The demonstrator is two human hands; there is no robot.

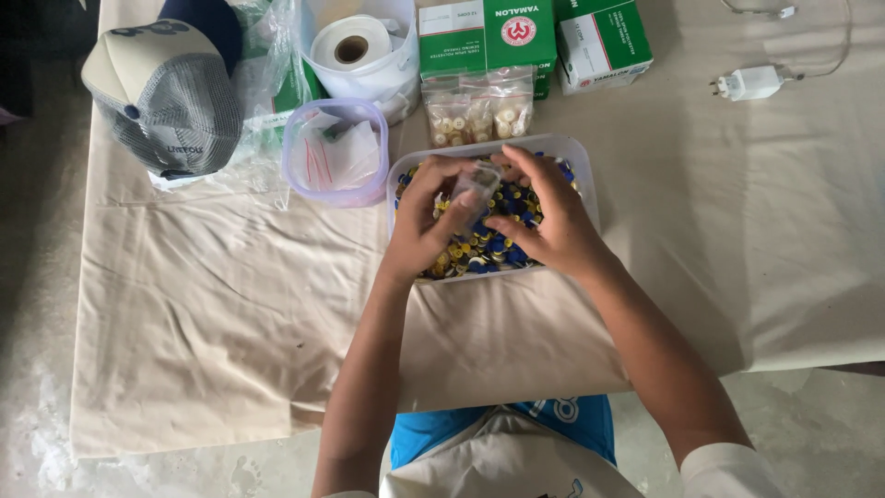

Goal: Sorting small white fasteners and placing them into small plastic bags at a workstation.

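Over the clear rectangular plastic tub (583, 164) of blue and yellow buttons (502, 242), the left hand (431, 217) and right hand (546, 217) together pinch a small clear plastic bag (477, 183), apparently empty; its contents are hard to see.

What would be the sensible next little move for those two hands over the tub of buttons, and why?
Probably pull the small clear bag open at its mouth. Both the left hand and right hand pinch it just above the tub of blue and yellow buttons, and the bag looks nearly empty.
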